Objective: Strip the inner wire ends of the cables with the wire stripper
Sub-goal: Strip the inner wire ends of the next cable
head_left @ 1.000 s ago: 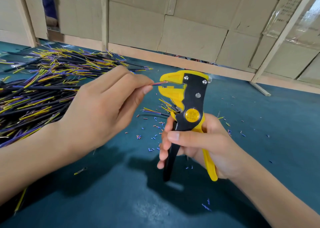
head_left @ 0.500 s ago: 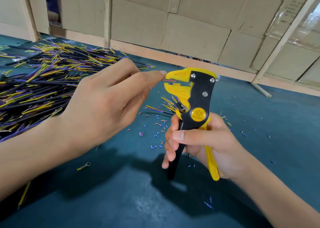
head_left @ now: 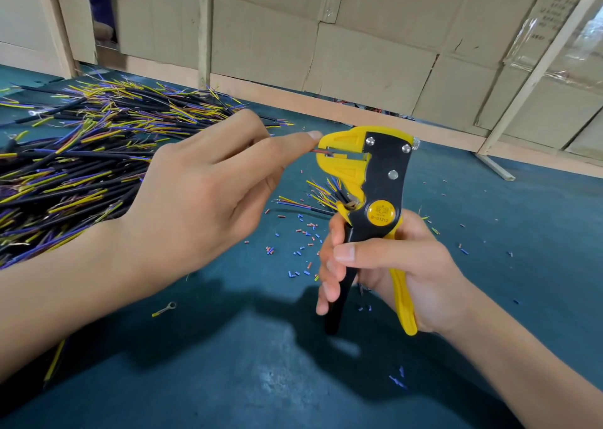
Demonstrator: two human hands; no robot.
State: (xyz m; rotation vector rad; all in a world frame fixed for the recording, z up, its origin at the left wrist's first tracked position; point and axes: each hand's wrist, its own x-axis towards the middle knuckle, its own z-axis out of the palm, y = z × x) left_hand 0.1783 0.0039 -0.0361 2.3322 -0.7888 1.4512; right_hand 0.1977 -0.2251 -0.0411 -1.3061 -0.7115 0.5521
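Note:
My right hand grips the black and yellow handles of an upright wire stripper, its yellow jaws pointing left. My left hand pinches a thin reddish inner wire between thumb and forefinger, and the wire's tip lies in the slot of the stripper's jaws. The rest of that cable is hidden behind my left hand. A big heap of black cables with yellow and purple inner wires lies on the table at the left.
The table has a dark teal mat. Several cut bits of blue and red insulation are scattered under the stripper. A small ring terminal lies near the front. A few loose cables lie behind the stripper. Cardboard boxes wall the far edge.
My left hand has moved right and brought the wire's tip from just outside the jaws into the stripper's slot. My right hand holds the stripper much the same.

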